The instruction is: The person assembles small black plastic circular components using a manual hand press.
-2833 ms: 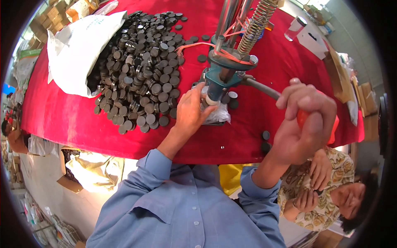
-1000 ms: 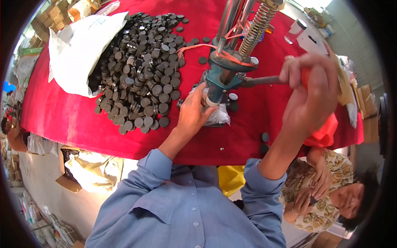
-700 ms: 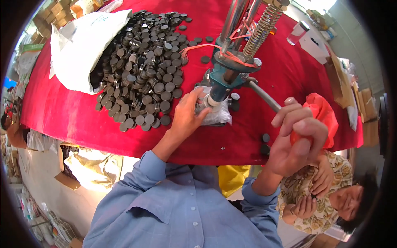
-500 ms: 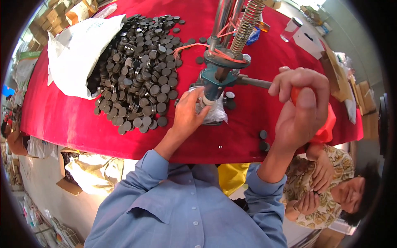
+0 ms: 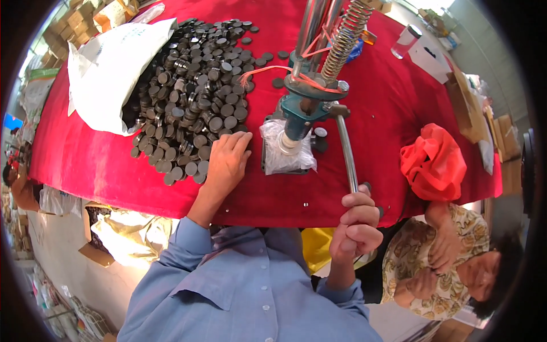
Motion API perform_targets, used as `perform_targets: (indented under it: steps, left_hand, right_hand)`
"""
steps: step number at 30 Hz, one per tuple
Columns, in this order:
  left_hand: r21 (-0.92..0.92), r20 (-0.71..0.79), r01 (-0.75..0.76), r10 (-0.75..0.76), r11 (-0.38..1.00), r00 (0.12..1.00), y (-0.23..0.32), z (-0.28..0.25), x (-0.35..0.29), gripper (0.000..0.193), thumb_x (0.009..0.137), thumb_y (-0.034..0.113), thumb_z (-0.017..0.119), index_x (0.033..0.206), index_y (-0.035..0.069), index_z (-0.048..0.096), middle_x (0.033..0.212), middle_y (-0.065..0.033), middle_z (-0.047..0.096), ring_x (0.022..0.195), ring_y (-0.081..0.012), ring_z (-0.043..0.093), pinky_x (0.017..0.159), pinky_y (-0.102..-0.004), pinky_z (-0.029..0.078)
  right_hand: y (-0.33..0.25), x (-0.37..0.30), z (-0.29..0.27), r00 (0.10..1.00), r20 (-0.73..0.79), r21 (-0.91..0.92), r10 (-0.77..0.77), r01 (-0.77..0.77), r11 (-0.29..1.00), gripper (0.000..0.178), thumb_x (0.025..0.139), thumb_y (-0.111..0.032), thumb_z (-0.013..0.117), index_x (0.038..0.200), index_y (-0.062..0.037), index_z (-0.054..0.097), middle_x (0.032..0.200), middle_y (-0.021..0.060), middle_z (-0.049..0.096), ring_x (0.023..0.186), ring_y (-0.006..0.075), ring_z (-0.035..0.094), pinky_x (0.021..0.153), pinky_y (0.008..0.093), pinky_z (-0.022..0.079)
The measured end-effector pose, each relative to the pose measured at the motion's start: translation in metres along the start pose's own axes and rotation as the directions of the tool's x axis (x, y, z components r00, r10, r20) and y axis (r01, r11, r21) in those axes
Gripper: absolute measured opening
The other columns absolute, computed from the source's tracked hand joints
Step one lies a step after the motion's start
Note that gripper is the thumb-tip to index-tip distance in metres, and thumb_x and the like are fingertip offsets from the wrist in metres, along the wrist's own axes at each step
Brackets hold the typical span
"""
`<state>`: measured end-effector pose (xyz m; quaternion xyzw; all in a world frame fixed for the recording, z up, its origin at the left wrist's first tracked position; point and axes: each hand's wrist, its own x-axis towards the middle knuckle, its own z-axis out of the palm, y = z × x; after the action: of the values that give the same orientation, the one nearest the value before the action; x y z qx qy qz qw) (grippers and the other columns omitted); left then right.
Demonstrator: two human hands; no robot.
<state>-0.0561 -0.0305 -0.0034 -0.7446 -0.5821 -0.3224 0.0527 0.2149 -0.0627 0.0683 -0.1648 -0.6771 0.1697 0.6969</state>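
Note:
A hand press with a teal body (image 5: 296, 121) stands before me on the red cloth. My right hand (image 5: 360, 225) is wrapped round the end of its metal lever (image 5: 347, 154), pulled down toward me. The press's pale round die (image 5: 288, 143) is lowered onto a base wrapped in clear plastic (image 5: 273, 151); whatever lies under the die is hidden. My left hand (image 5: 225, 165) rests at the near right edge of a big heap of dark round discs (image 5: 194, 102). Its fingers are stretched out over the nearest discs, thumb apart, with nothing visible held.
A white sack (image 5: 114, 74) lies left of the heap. Two shiny columns and a spring (image 5: 346, 40) rise above the press. A red plastic bag (image 5: 433, 162), a cup (image 5: 405, 41) and a white box (image 5: 428, 60) are on the right. Another person (image 5: 439, 262) sits at lower right.
My right hand has swung the lever down and toward me, and the die has lowered. My left hand has moved left from the die to the discs.

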Motion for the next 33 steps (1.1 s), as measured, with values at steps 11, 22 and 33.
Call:
perform_targets:
  steps: [11,22,33]
  left_hand:
    - [-0.040,0.167,-0.125,0.130,0.991,0.977,0.019,-0.022,-0.004,0.050,0.079,0.011,0.076,0.126,0.004,0.062,0.128,-0.0103,0.061,0.114,-0.0301,0.057,0.092,-0.0428,0.046]
    - [-0.040,0.232,-0.088,0.095,0.995,0.968,0.005,-0.028,-0.060,0.052,0.081,0.011,0.078,0.131,0.008,0.063,0.126,-0.0112,0.063,0.100,-0.0296,0.061,0.084,-0.0398,0.051]
    - [-0.482,-0.002,0.201,-0.230,0.853,0.973,0.043,0.032,0.025,0.068,0.076,0.009,0.087,0.134,0.004,0.053,0.099,-0.0113,0.072,0.077,-0.0235,0.068,0.069,-0.0360,0.057]
  right_hand:
    - [-0.002,0.037,-0.007,0.996,0.085,-0.065,0.016,-0.010,0.998,0.026,0.100,-0.036,0.061,0.095,-0.0115,0.053,0.072,0.0039,0.056,0.075,0.0265,0.067,0.080,0.0476,0.042]
    - [0.003,0.048,-0.010,0.991,0.123,-0.048,-0.058,0.064,0.997,0.023,0.098,-0.030,0.062,0.094,-0.0095,0.053,0.071,0.0041,0.055,0.069,0.0248,0.065,0.073,0.0448,0.043]
    - [0.018,0.160,0.013,0.975,0.076,0.177,0.207,-0.217,0.960,0.009,0.097,-0.003,0.051,0.101,0.0046,0.056,0.079,0.0071,0.057,0.067,0.0119,0.054,0.064,0.0284,0.049]
